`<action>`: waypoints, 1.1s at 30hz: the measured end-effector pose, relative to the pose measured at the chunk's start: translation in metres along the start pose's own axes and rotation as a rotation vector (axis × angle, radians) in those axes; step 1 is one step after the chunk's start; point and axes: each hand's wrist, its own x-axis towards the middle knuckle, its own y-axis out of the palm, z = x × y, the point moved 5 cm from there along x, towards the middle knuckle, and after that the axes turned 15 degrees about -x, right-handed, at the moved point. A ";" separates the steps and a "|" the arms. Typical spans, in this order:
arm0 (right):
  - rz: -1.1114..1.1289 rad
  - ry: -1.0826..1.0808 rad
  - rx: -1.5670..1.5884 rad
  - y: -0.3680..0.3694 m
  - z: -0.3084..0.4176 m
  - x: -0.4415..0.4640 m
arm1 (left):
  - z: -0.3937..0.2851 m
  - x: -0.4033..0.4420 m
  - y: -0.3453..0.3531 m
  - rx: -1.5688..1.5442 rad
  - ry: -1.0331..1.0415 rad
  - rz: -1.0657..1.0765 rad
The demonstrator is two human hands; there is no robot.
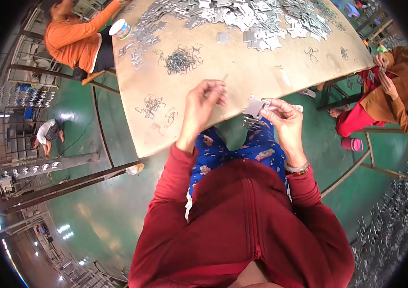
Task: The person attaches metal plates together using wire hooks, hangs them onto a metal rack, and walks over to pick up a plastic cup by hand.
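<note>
My right hand [283, 117] pinches a flat grey metal plate [254, 106] with notched edges, just beyond the table's front edge. Several thin metal prongs [252, 123] show under the plate; whether they are fixed to it I cannot tell. A pale rod-like piece [298, 108] sticks out beside the same hand. To the left, over the table, my left hand [206, 101] has its fingers curled together, and anything between them is too small to make out. Small loops of bent wire [151, 106] lie near it, with a denser pile of wire hooks [182, 60] farther back.
A big heap of metal plates [247, 19] covers the far side of the brown-topped table [242, 65]. A paper tub [120, 29] stands at its left edge. One person [76, 36] sits at left, another [396, 96] works at right. Metal parts [391, 216] fill the lower right floor.
</note>
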 end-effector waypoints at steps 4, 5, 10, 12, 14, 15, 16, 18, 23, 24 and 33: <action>0.004 0.029 0.053 0.000 -0.006 -0.005 | -0.005 -0.027 0.039 -0.132 -0.078 0.164; -0.003 0.022 0.060 0.000 -0.005 -0.006 | -0.004 -0.028 0.042 -0.112 -0.061 0.166; -0.022 0.024 0.063 0.001 0.001 -0.011 | 0.009 -0.026 0.039 -0.093 -0.156 0.139; -0.044 0.010 0.043 0.001 0.002 -0.014 | 0.009 -0.029 0.039 -0.153 -0.184 0.104; -0.068 -0.012 -0.026 0.001 0.002 -0.015 | 0.011 -0.034 0.041 -0.207 -0.166 0.088; -0.082 -0.008 -0.026 0.002 0.003 -0.016 | 0.013 -0.036 0.042 -0.230 -0.128 0.088; -0.080 -0.070 -0.098 0.003 0.003 -0.016 | 0.013 -0.037 0.043 -0.253 -0.085 0.085; -0.077 -0.208 -0.243 0.002 0.006 -0.017 | 0.014 -0.042 0.048 -0.346 -0.026 0.117; 0.050 -0.175 -0.024 0.002 0.011 -0.011 | 0.016 -0.046 0.038 -0.185 0.156 0.082; 0.084 -0.092 -0.013 0.002 0.007 -0.002 | 0.016 -0.047 0.035 -0.122 0.181 0.069; 0.304 -0.507 -0.684 0.143 -0.024 0.178 | 0.025 -0.070 0.014 0.077 0.289 0.049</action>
